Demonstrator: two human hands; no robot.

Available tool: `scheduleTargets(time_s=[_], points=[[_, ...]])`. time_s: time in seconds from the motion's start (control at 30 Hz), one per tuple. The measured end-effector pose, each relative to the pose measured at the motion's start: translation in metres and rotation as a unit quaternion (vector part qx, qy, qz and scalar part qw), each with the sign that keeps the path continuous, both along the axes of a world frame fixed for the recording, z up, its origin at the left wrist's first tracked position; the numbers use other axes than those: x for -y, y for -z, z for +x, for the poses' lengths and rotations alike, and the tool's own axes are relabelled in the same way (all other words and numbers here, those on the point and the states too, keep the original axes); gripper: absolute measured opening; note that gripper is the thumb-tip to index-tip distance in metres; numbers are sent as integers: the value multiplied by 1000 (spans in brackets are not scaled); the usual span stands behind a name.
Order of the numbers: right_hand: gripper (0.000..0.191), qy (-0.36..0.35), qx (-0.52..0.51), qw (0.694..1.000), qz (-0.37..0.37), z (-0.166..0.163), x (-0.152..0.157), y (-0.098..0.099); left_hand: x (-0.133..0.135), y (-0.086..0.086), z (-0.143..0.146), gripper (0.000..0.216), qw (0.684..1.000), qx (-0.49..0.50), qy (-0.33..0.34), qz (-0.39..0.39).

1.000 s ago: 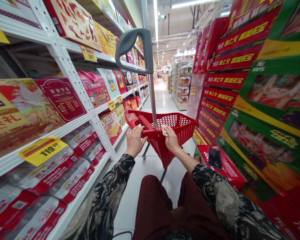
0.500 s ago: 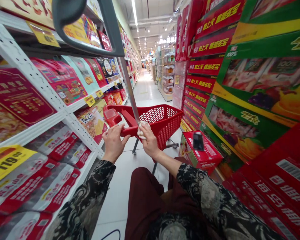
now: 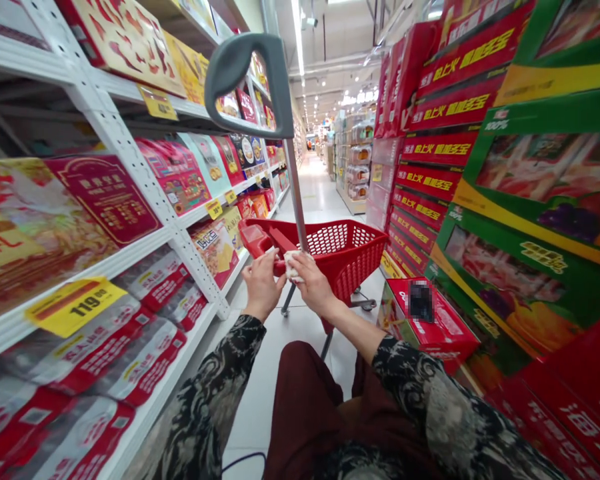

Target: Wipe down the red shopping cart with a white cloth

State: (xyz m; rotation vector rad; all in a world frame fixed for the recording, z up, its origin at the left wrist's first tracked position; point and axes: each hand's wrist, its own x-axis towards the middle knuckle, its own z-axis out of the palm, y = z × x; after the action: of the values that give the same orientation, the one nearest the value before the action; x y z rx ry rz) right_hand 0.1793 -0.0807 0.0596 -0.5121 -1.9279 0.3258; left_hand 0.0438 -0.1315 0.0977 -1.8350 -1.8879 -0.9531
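In front of my knees stands a red shopping basket cart (image 3: 353, 270) with perforated sides, a metal pole (image 3: 297, 193) and a grey loop handle (image 3: 285, 87). My right hand (image 3: 314, 281) is closed on a crumpled white cloth (image 3: 295, 266), pressing it against the cart's red rim close to the pole. Just left of it, my left hand (image 3: 263, 283) grips the same red rim, fingers curled over it and thumb toward the cloth. Part of the rim between the hands is hidden by the fingers and the cloth.
White shelving (image 3: 180, 233) with boxed snacks and shrink-wrapped bottles runs along the left. Stacked red drink cartons (image 3: 433, 180) and green cartons (image 3: 525, 193) line the right. A red box (image 3: 445, 327) sits on the floor beside the cart. The aisle floor (image 3: 316, 183) stretches ahead.
The view has shifted, so the cart and shelves sit further right and more of the grey handle shows. My right hand with the cloth has slid left along the rim, nearer my left hand.
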Motion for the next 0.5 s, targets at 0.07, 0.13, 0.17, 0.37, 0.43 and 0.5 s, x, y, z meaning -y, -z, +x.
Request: scheduleTargets(time_s=[0.07,0.13,0.17,0.37,0.43,0.5], points=[[48,-23,2,1000,-10,7,-4,-6,-1,-3,-12,59,999,-19,31,-24],[48,-47,5,999,-20,11,-6,-10,-2,-7,-27,60,995,-52,70,-56],[48,-56,7,998,-23,11,-8,-11,-4,-9,-34,56,992,-67,82,-68],[50,-61,9,997,-36,-7,-13,-12,-16,-9,-56,37,993,-76,55,-77],[50,-57,7,998,-37,-12,-15,-12,-18,-8,-56,35,993,-72,52,-72],[49,-58,6,998,-36,-13,-15,-13,-18,-6,-56,33,995,-68,48,-59]])
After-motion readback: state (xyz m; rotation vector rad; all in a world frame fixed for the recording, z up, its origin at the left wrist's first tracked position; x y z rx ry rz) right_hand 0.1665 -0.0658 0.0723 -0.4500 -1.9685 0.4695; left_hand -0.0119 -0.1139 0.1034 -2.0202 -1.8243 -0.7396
